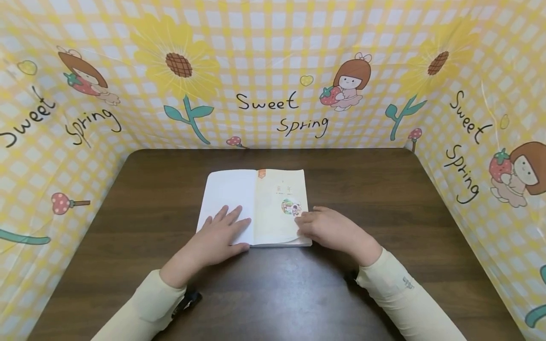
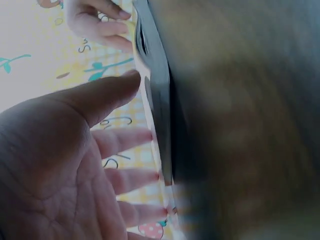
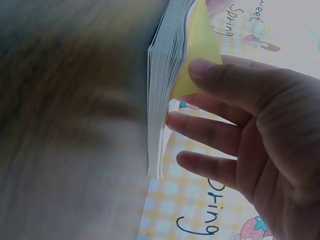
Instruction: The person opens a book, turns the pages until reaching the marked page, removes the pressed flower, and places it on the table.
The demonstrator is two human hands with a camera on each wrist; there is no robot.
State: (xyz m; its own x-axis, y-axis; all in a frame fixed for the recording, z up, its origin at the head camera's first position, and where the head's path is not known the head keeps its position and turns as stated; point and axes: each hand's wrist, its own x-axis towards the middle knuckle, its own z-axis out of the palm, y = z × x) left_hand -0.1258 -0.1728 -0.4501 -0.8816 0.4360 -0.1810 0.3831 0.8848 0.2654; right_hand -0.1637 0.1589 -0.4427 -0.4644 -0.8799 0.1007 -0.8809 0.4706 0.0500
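Observation:
An open book [image 1: 232, 189] lies on the brown table, its left side blank white. On its cream right-hand page [image 1: 275, 222] are a small orange tag, faint characters and a round coloured picture. My left hand [image 1: 215, 237] rests with spread fingers on the white side. At the right edge, my right hand [image 1: 330, 229] pinches the lower corner of the page, which lifts a little from the stack. From the right wrist, the thumb [image 3: 202, 70] shows against the raised yellowish page [image 3: 204, 37], with the index finger partly hidden behind it.
The dark wooden table [image 1: 273, 293] surrounds the book on all sides. Yellow checked cloth [image 1: 273, 57] with flowers, figures and lettering stands up along the back and both sides of the table.

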